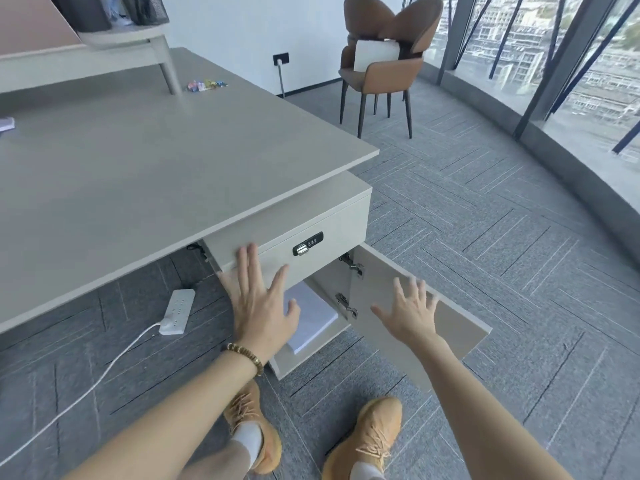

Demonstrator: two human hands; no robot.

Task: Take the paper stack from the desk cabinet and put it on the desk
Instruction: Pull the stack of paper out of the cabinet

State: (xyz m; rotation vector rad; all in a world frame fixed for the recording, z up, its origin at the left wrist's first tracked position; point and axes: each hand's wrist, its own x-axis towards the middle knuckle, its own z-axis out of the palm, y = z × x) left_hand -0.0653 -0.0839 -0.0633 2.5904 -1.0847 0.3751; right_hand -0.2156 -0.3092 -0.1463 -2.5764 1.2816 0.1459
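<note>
The floor (485, 237) under both hands is grey carpet tile laid in a herringbone of fine stripes. Up and to the left of the left hand spreads the counter (138, 161), a broad, flat, matte grey-beige slab with a thin squared edge. Tucked under its corner, just beyond the fingertips of both hands, is the desk cabinet (332, 216), a pale boxy unit with a faint wood grain and a small black combination lock (307, 244) on its drawer front. Its door (408, 306) is a flat panel swung open on two metal hinges, lying behind the right hand. The paper stack (311, 317), a thick block of white sheets with crisp edges, lies flat on the cabinet's bottom shelf, between the two hands and partly hidden by the left one.

The left hand (258, 306) is open, fingers spread and stretched forward, palm down over the cabinet opening, grasping nothing; a beaded bracelet (244, 356) circles its wrist. The right hand (412, 313) is likewise open and empty, fingers splayed in front of the door panel. Whether either touches the cabinet cannot be told.
</note>
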